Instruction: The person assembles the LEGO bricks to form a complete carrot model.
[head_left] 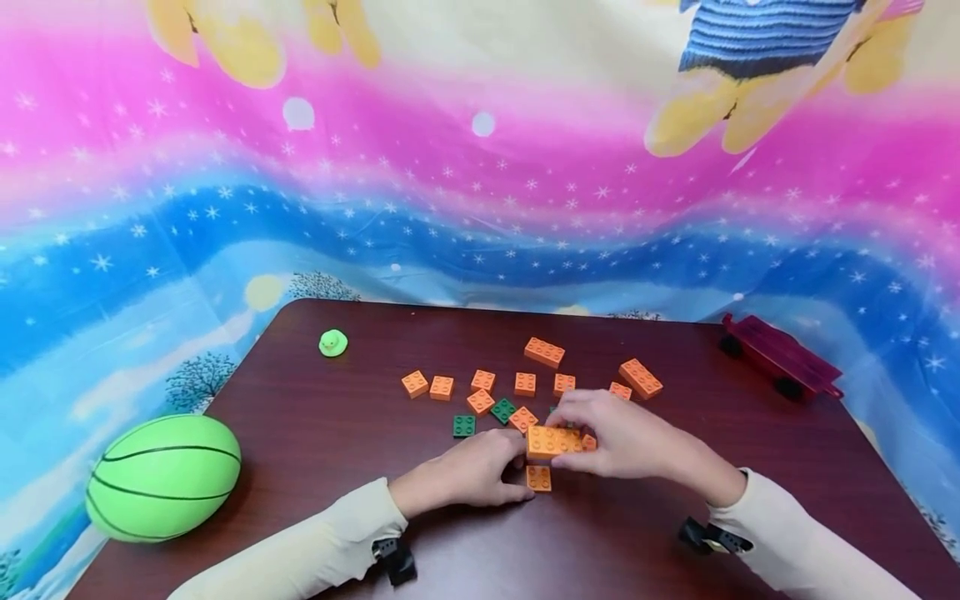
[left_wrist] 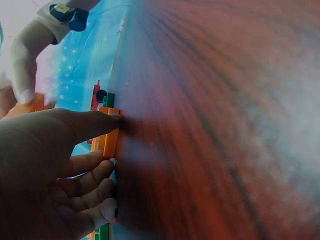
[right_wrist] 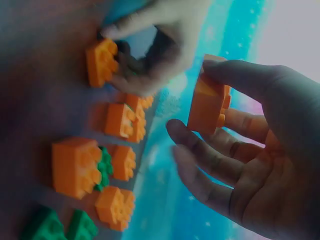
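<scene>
Step in hand, as judged: steadying one brick while handling another.

Item, left hand (head_left: 476,468): thumb and forefinger narrowed on the small orange brick (head_left: 538,478). For good work, keep your pinch light and low on its sides, with the studs uncovered, so that it does not skid.

Item, right hand (head_left: 615,437): pinching the long orange brick (head_left: 551,442), thumb on one long side, fingertips opposite. Keep it level; your hold looks weighted to one end, so the free end could tip if pressed. Leave its underside clear of your fingers.

Placement: the long brick sits between your right thumb and fingertips, raised off the table (head_left: 315,417), studs up, its free end pointing towards your left hand. The small brick rests on the tabletop between your left thumb and forefinger, nearer your body than the long one.

Adjacent stock: a green brick (head_left: 464,427) lies just beyond your left hand, apart from both grips.
</scene>
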